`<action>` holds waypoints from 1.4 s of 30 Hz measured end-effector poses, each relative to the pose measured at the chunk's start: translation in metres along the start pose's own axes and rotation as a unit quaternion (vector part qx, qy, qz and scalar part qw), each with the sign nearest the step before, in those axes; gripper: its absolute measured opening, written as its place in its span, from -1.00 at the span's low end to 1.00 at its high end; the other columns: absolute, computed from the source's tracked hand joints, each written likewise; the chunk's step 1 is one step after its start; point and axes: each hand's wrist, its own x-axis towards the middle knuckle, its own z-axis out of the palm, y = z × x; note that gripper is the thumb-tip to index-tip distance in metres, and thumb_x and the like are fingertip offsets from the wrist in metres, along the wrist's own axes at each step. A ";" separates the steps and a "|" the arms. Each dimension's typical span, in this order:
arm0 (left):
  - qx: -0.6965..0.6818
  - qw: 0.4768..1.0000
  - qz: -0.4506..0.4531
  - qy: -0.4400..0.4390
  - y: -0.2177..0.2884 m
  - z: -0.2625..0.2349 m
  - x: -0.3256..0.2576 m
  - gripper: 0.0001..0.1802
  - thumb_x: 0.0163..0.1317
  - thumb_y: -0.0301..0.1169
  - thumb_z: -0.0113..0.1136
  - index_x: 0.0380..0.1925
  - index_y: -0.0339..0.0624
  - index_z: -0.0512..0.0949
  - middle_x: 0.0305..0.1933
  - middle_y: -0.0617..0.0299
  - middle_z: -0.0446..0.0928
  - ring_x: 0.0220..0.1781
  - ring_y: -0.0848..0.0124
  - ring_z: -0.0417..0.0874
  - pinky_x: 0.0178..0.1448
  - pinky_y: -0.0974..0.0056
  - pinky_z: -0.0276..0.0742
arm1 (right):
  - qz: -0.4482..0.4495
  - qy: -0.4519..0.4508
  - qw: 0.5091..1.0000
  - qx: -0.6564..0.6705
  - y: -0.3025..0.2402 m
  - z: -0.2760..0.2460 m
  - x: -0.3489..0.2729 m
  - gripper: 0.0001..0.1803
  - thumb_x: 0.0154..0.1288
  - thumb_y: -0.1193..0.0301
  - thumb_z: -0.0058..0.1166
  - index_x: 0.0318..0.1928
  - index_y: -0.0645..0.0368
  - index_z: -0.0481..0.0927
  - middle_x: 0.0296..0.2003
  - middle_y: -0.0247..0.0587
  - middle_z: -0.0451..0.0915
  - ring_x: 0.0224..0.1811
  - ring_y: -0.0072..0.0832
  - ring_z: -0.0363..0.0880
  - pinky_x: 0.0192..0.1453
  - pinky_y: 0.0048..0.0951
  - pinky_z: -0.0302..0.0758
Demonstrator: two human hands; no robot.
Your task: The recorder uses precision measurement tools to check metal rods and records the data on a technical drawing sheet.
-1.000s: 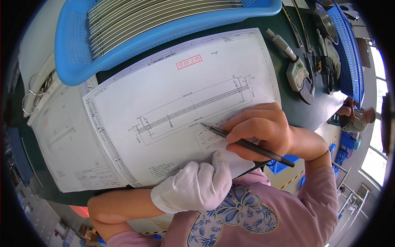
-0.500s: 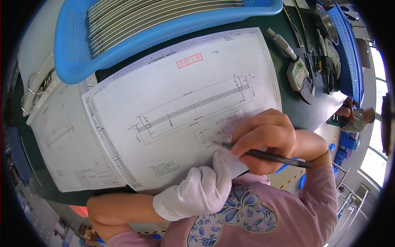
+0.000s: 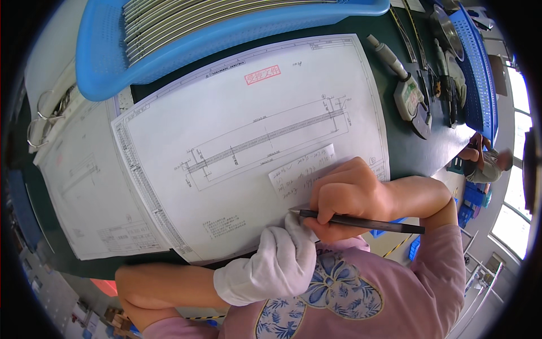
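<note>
A dark pen (image 3: 370,222) is in my bare right hand (image 3: 350,198), its tip close to the thumb of the other hand. Partly under the right hand lies a small white slip (image 3: 291,182) with handwriting. The slip rests on a large technical drawing sheet (image 3: 226,118) showing a long hatched rod and a red stamp. My left hand (image 3: 268,263), in a white cotton glove, is closed at the near edge of the sheet, fingers curled and thumb extended beside them. What lies between its fingers, if anything, is hidden.
A blue perforated basket (image 3: 104,73) of metal rods stands at the far side. To the right lie a micrometer (image 3: 407,96), other tools and another blue basket (image 3: 477,73). More drawings (image 3: 90,192) are at left, beside a ring binder (image 3: 48,116). Another person (image 3: 488,164) is beyond at right.
My right hand has drawn the pen slightly nearer, toward the gloved thumb. More of the slip's outline shows. The left glove has curled in a little.
</note>
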 end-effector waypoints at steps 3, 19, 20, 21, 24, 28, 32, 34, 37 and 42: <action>-0.002 1.000 -0.013 0.007 0.004 -0.001 -0.001 -0.90 0.03 -0.59 0.10 -0.49 -0.47 0.55 -0.44 -0.03 0.55 -0.54 0.35 0.50 -0.45 0.39 0.46 | 0.008 0.006 1.000 0.001 0.000 0.001 0.000 -0.71 -0.05 0.56 0.27 -0.53 0.07 0.34 -0.63 -0.36 0.49 -0.73 -0.42 0.45 -0.70 -0.50 0.33; -0.007 1.000 -0.003 0.010 0.003 0.001 -0.002 -0.88 0.02 -0.61 0.12 -0.46 -0.51 0.54 -0.47 -0.02 0.53 -0.56 0.35 0.48 -0.48 0.39 0.46 | 0.037 0.006 0.999 0.015 -0.005 0.001 0.000 -0.78 -0.07 0.55 0.19 -0.57 0.11 0.36 -0.69 -0.36 0.40 -0.69 -0.33 0.42 -0.64 -0.39 0.33; -0.013 1.000 0.001 0.007 0.001 0.000 -0.001 -0.88 0.02 -0.61 0.12 -0.46 -0.52 0.54 -0.47 -0.03 0.52 -0.56 0.35 0.48 -0.49 0.40 0.46 | 0.038 0.018 0.999 0.020 -0.005 0.001 0.000 -0.78 -0.07 0.56 0.19 -0.57 0.11 0.36 -0.68 -0.36 0.40 -0.69 -0.33 0.42 -0.65 -0.39 0.33; -0.020 1.000 0.005 0.003 0.000 0.000 -0.001 -0.88 0.02 -0.61 0.12 -0.45 -0.53 0.54 -0.47 -0.04 0.52 -0.56 0.35 0.48 -0.49 0.40 0.45 | 0.038 0.018 0.999 0.020 -0.005 0.001 0.000 -0.78 -0.07 0.56 0.19 -0.57 0.11 0.36 -0.68 -0.36 0.40 -0.69 -0.33 0.42 -0.65 -0.39 0.33; -0.024 1.000 0.013 0.006 0.000 0.001 -0.002 -0.87 0.01 -0.62 0.12 -0.44 -0.54 0.54 -0.47 -0.05 0.51 -0.56 0.34 0.48 -0.50 0.39 0.47 | 0.040 0.014 0.999 0.025 -0.004 0.000 0.000 -0.78 -0.07 0.57 0.19 -0.57 0.11 0.36 -0.68 -0.37 0.40 -0.69 -0.33 0.42 -0.65 -0.39 0.33; -0.043 0.999 0.029 -0.008 -0.003 -0.001 -0.001 -0.87 0.01 -0.62 0.12 -0.44 -0.54 0.54 -0.48 -0.05 0.51 -0.56 0.33 0.48 -0.51 0.39 0.48 | 0.043 0.013 0.999 0.018 -0.004 0.000 0.000 -0.77 -0.07 0.57 0.19 -0.57 0.11 0.36 -0.68 -0.36 0.40 -0.69 -0.34 0.42 -0.64 -0.39 0.32; -0.045 0.999 0.016 -0.006 -0.001 0.001 -0.002 -0.86 0.00 -0.62 0.11 -0.44 -0.55 0.54 -0.48 -0.06 0.50 -0.56 0.33 0.48 -0.53 0.38 0.49 | 0.042 0.018 0.999 0.014 -0.004 0.001 -0.001 -0.77 -0.07 0.58 0.18 -0.57 0.11 0.35 -0.68 -0.37 0.39 -0.70 -0.34 0.41 -0.65 -0.40 0.32; -0.044 0.999 0.017 -0.013 -0.001 0.000 -0.001 -0.86 0.00 -0.62 0.11 -0.44 -0.56 0.54 -0.48 -0.07 0.50 -0.56 0.33 0.48 -0.53 0.38 0.49 | 0.038 0.015 0.999 0.015 -0.004 0.001 0.000 -0.77 -0.07 0.58 0.18 -0.58 0.11 0.35 -0.68 -0.37 0.39 -0.70 -0.35 0.40 -0.65 -0.40 0.31; -0.042 0.999 0.018 -0.001 -0.002 0.000 -0.002 -0.85 -0.01 -0.63 0.11 -0.43 -0.57 0.53 -0.47 -0.08 0.49 -0.55 0.32 0.48 -0.54 0.38 0.49 | 0.038 0.012 0.999 0.014 -0.005 0.001 0.001 -0.77 -0.07 0.59 0.17 -0.58 0.11 0.34 -0.69 -0.37 0.38 -0.70 -0.35 0.40 -0.65 -0.40 0.31; -0.048 0.999 0.026 0.001 -0.004 0.001 -0.001 -0.85 -0.01 -0.64 0.11 -0.43 -0.57 0.53 -0.47 -0.07 0.49 -0.55 0.32 0.48 -0.54 0.39 0.48 | 0.043 0.009 0.999 0.010 -0.005 0.000 -0.001 -0.77 -0.07 0.58 0.16 -0.58 0.11 0.33 -0.69 -0.37 0.37 -0.71 -0.35 0.39 -0.65 -0.40 0.30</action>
